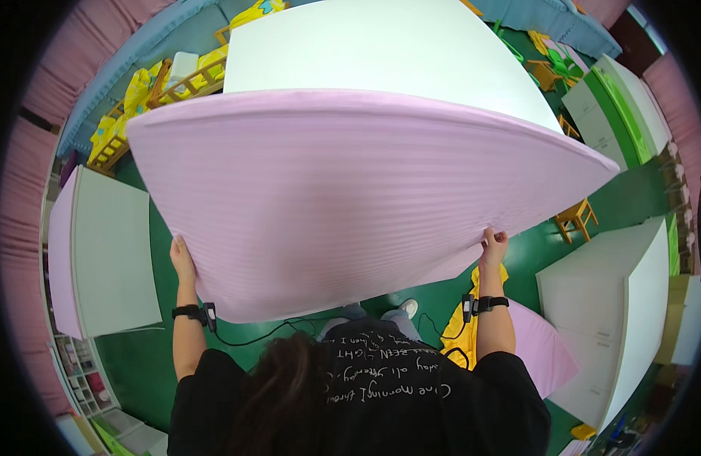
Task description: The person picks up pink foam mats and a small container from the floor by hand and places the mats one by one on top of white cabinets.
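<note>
1. I'm seeing the person's own head and black printed shirt [381, 387] nearest the lens, filling the frame at 6 o'clock.
2. Both forearms are reaching up from there, each wearing a black wrist strap [189, 311] with a thin cable hanging off it.
3. The left hand [182, 258] is sitting at about 8 o'clock of the frame, gripping the near left edge of the pink sheet [350, 197]. The thumb is lying on the top face; the fingers are hidden under the fabric, so I'm reading a pinch grip but can't confirm finger curl.
4. The right hand [493, 247] is sitting at about 4 o'clock, fingers clenched on the near right edge of the same sheet, fingertips showing on top.
5. The sheet is hanging in the air, spread wide, taking up the frame centre and billowing from 9 to 3 o'clock. Its far edge is overlapping the white table [381, 45] at 12 o'clock.
6. The green floor [145, 357] is showing beneath the sheet.
7. At 9 o'clock a second white table [111, 251] is standing with pink cloth draped down its left side.
8. At 4 o'clock a white cabinet unit [616, 304] is standing, with a pink-covered surface [544, 346] just beside the right forearm.
9. Small wooden chairs [575, 216] are dotted about at 3 o'clock, and more with yellow covers at 10 to 11 o'clock.
</note>
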